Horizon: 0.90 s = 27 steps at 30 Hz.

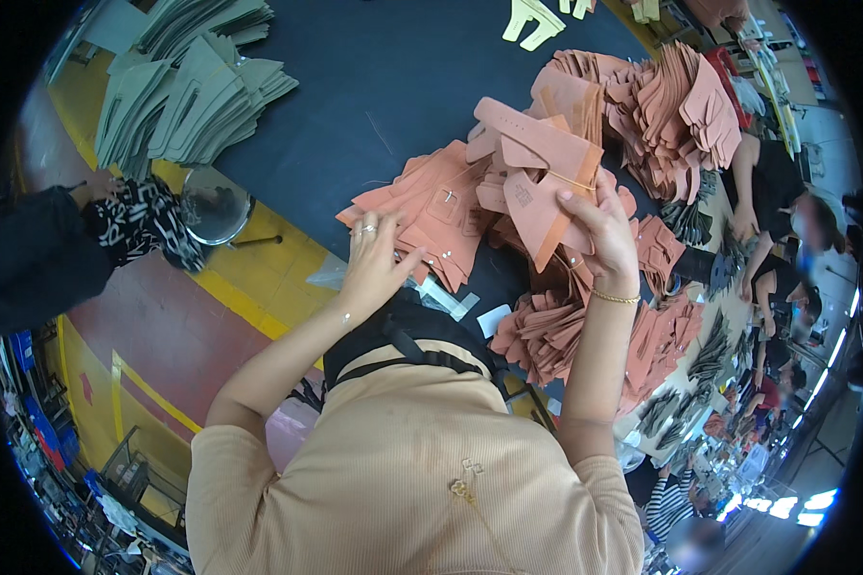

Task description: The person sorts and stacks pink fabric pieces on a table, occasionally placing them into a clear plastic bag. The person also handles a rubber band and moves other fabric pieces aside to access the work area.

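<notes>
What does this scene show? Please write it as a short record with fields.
Left hand: left hand rests on the spread terracotta pieces
Right hand: right hand holds up a terracotta bundle
Surface: dark table
Other stacks: grey-green pieces; terracotta pile
Nearby: other people along the table

Leather pieces [537, 182] in the right hand [599, 230]: salmon pink. Table [374, 86]: dark navy. Far stacks [192, 96]: grey-green. Shirt [403, 470]: ribbed tan. Floor [163, 326]: dull red with yellow lines. Neighbour's sleeve [139, 220]: black-and-white print.
</notes>
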{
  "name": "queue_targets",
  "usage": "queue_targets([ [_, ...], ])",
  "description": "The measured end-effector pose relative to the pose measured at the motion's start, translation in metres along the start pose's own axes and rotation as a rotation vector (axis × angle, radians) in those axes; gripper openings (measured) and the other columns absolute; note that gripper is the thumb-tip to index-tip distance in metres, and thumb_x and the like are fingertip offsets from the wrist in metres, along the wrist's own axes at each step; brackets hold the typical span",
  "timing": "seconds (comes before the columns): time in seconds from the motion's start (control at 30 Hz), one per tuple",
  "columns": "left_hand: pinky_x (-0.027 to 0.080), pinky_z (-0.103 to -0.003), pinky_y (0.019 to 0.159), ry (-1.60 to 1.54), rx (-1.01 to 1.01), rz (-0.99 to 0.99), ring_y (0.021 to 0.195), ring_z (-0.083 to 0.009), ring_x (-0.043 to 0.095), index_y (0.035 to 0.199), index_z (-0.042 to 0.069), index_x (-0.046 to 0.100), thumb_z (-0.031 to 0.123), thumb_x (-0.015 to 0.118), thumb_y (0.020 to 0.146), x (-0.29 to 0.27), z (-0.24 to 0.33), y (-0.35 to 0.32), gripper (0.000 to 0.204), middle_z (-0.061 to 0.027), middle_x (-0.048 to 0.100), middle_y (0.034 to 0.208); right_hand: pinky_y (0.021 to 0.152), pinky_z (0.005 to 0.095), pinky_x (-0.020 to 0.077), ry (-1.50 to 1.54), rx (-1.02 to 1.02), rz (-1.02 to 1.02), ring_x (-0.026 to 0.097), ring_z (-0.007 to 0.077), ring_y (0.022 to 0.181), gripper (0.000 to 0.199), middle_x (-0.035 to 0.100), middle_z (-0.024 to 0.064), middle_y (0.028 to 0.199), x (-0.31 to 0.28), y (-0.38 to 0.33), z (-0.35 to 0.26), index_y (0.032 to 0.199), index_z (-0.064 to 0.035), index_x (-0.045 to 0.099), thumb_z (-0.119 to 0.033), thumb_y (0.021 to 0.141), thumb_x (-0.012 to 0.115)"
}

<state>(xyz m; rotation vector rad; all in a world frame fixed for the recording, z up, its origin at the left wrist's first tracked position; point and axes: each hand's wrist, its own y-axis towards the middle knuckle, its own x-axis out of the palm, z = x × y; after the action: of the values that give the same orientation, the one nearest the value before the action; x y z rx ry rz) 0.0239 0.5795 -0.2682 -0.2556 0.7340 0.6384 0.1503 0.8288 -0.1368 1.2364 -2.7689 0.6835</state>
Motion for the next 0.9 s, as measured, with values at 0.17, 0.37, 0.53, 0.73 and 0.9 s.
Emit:
queue_targets([
  [0.17,0.041,-0.044,0.095,0.21,-0.075,-0.096,0.107,-0.0376,0.053,0.126,0.003,0.048,0.036,0.078,0.076,0.012,0.0,0.037,0.066,-0.0183,0.054,0.114,0.104,0.0308,0.0404,-0.199,-0.12,0.012,0.051,0.0165,0.122,0.064,0.051,0.0106,0.135,0.002,-0.01,-0.015,0.146,-0.0017,0.033,0.004,0.087,0.059],
  [0.37,0.048,-0.043,0.089,0.069,-0.246,-0.383,0.109,-0.0363,0.059,0.12,0.003,0.055,0.03,0.077,0.076,0.021,-0.013,0.06,0.056,-0.0198,0.059,0.122,0.109,0.0483,0.0337,-1.227,-0.656,0.08,0.045,0.0378,0.127,0.077,0.048,0.0204,0.133,0.034,-0.019,0.061,0.147,-0.0094,0.034,0.005,0.075,0.057],
  [0.53,0.051,-0.041,0.086,-0.219,-0.115,-0.215,0.102,-0.0346,0.064,0.111,0.003,0.064,0.022,0.07,0.08,0.032,-0.036,0.065,0.037,-0.0174,0.068,0.104,0.107,0.0529,0.0324,-1.458,-0.563,0.1,0.044,0.037,0.126,0.073,0.048,0.0198,0.125,0.056,-0.019,0.16,0.143,-0.0119,0.039,-0.003,0.074,0.062],
  [0.73,0.049,-0.04,0.087,-0.134,0.019,-0.409,0.103,-0.0373,0.059,0.121,0.005,0.059,0.027,0.064,0.084,0.028,-0.047,0.077,0.043,-0.0189,0.063,0.109,0.109,0.0533,0.0308,-1.319,-0.512,0.073,0.041,0.0404,0.126,0.073,0.045,0.0209,0.125,0.04,-0.02,0.174,0.141,-0.0093,0.039,0.0,0.072,0.062],
  [0.9,0.045,-0.036,0.092,-0.172,-0.18,-0.572,0.108,-0.0301,0.059,0.125,0.006,0.056,0.026,0.064,0.085,-0.016,-0.033,0.078,0.045,-0.0176,0.062,0.116,0.11,0.054,0.0299,-1.313,-0.531,0.084,0.038,0.0425,0.127,0.074,0.04,0.0221,0.13,0.05,-0.029,0.177,0.142,-0.0088,0.038,-0.004,0.073,0.066],
])
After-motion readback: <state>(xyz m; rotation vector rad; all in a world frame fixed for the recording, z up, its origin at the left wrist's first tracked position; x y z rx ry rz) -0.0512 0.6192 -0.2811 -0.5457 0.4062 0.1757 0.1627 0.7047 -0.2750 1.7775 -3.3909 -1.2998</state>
